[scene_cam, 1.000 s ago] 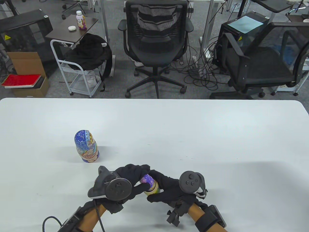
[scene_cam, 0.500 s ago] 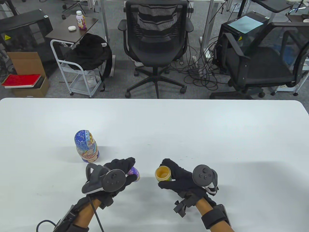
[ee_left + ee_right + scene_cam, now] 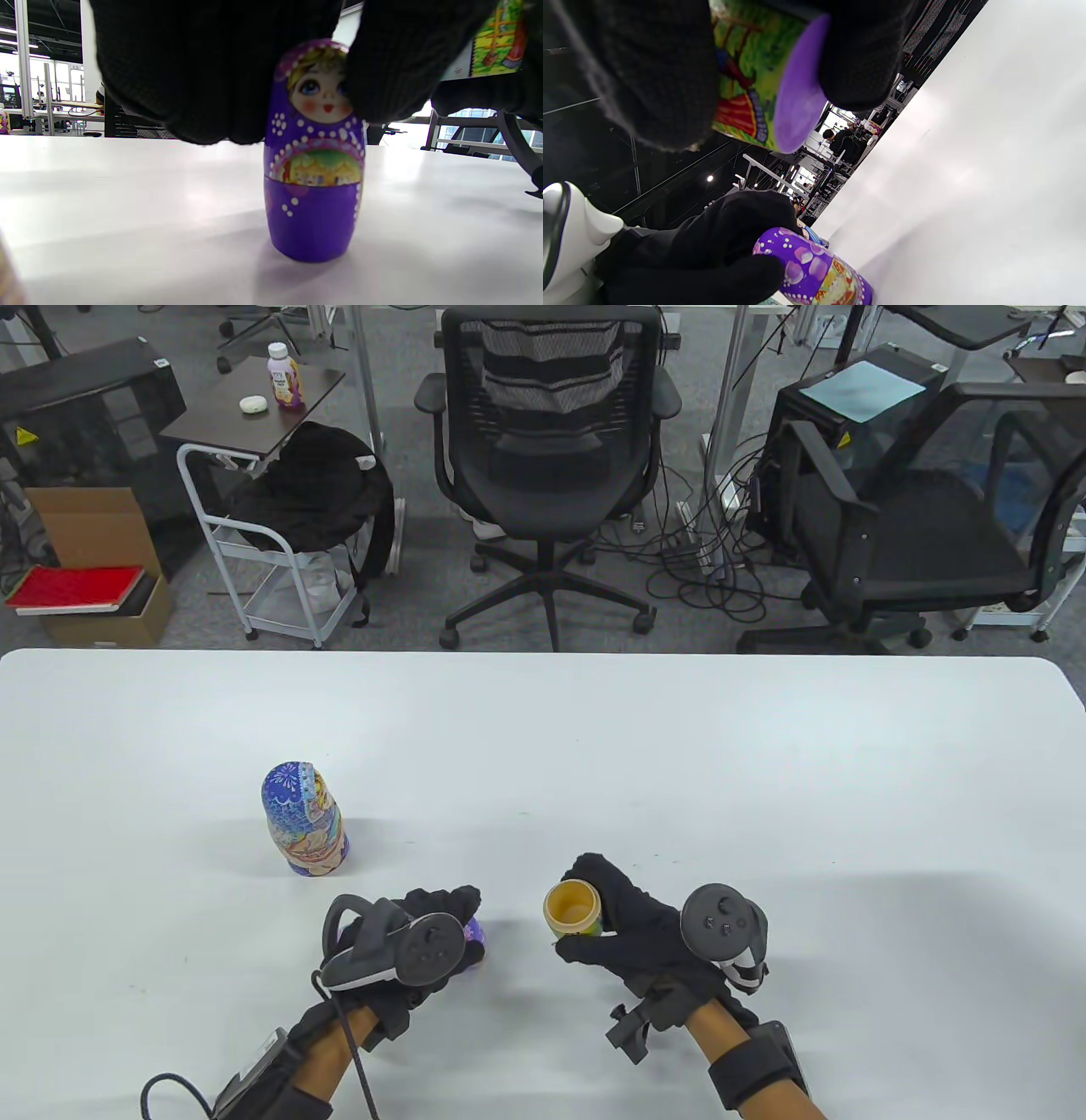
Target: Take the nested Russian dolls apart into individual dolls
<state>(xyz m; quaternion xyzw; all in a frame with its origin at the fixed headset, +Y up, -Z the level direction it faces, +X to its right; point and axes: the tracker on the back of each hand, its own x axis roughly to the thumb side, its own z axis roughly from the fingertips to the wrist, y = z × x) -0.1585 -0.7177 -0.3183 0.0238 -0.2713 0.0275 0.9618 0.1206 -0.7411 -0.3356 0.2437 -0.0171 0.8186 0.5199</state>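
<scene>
Table view, dolls: the blue doll (image 3: 304, 821) stands closed on the white table (image 3: 764, 780), just beyond the left hand (image 3: 407, 937).
Table view, left hand: its fingers curl over the purple doll (image 3: 473, 933), of which only a sliver shows.
Table view, right hand: the right hand (image 3: 632, 929) grips the empty shell (image 3: 573, 908), mouth up, near the purple doll with a gap between.
Table view, room: office chairs and a cart stand past the far edge.
Left wrist view, axis: the purple doll (image 3: 316, 152) stands upright on its base, seam level; the fingers (image 3: 390, 63) pinch its head from above.
Right wrist view, shell: the fingers (image 3: 645, 72) clasp the shell (image 3: 755, 76) clear of the table; the purple doll (image 3: 814, 271) shows below.
Coming move: probably both hands onto the purple doll, the left nearer, pulling along its upright axis.
</scene>
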